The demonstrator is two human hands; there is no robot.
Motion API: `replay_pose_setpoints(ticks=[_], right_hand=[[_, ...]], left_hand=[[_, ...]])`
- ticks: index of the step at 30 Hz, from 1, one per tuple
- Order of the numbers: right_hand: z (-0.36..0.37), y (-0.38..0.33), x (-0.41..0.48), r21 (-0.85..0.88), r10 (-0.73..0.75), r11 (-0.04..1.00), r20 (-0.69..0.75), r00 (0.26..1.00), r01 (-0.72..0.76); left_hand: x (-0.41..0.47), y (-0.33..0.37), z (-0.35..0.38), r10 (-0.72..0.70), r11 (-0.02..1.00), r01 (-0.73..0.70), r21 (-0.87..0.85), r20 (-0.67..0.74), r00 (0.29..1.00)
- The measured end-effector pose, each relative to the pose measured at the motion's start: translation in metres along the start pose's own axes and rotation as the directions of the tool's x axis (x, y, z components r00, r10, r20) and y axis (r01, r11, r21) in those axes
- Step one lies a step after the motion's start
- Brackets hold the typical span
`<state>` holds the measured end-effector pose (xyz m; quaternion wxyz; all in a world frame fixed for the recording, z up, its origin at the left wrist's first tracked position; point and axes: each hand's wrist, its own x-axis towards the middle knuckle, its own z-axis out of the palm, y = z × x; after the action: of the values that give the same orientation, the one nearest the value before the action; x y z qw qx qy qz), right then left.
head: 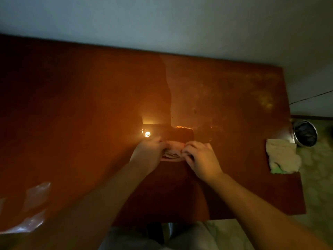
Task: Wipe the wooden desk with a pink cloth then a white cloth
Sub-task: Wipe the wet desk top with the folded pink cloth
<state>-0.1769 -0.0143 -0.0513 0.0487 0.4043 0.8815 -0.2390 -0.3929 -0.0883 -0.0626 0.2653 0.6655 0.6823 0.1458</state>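
Fingers (191, 147) on crumpled (soft) pink cloth (173, 151)

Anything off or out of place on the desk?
White cloth lies bunched at the desk's right edge and seems to overhang it, so it could slip off. Pale blotches mar the far right corner.

We seem to be in a simple, dim room of a home. The wooden desk (72, 105) stands with its far edge against a plain pale wall (162, 20). Just beside the desk's right end, a small metal bin (305, 133) with a dark liner stands on a pale mottled floor (315, 186). A thin cable (310, 97) crosses the wall there.
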Motion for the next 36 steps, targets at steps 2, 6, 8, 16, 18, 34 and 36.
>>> replay_pose_setpoints(ticks=[2, 6, 8, 16, 18, 34, 36], right_hand=[[-0.007, 0.002, 0.020, -0.021, 0.054, 0.998, -0.046, 0.997, -0.055], [-0.025, 0.010, 0.053, -0.092, 0.115, 0.989, -0.025, 0.993, -0.116], [-0.025, 0.012, 0.044, -0.073, 0.097, 0.993, -0.007, 0.995, -0.097], [-0.018, 0.043, 0.029, -0.034, -0.052, 0.998, -0.036, 0.998, 0.050], [-0.026, 0.048, 0.056, -0.053, -0.052, 0.997, -0.081, 0.995, 0.048], [-0.024, 0.070, 0.086, -0.028, -0.236, 0.971, -0.269, 0.934, 0.237], [-0.027, 0.068, 0.092, -0.025, -0.231, 0.972, -0.287, 0.929, 0.234]], left_hand=[[0.025, 0.001, -0.005, -0.015, 1.000, 0.015, 0.012, 0.000, 1.000], [0.052, 0.008, -0.003, -0.094, 0.995, 0.094, 0.012, -0.044, 0.995], [0.040, 0.014, 0.000, -0.131, 0.991, 0.129, -0.031, -0.050, 0.990], [0.039, 0.028, 0.007, -0.115, 0.992, 0.116, 0.058, -0.027, 0.993], [0.063, 0.031, 0.000, -0.155, 0.985, 0.162, 0.065, -0.103, 0.983], [0.084, 0.041, -0.006, -0.310, 0.948, 0.319, 0.008, -0.212, 0.927], [0.087, 0.040, -0.009, -0.324, 0.944, 0.330, -0.003, -0.205, 0.924]])
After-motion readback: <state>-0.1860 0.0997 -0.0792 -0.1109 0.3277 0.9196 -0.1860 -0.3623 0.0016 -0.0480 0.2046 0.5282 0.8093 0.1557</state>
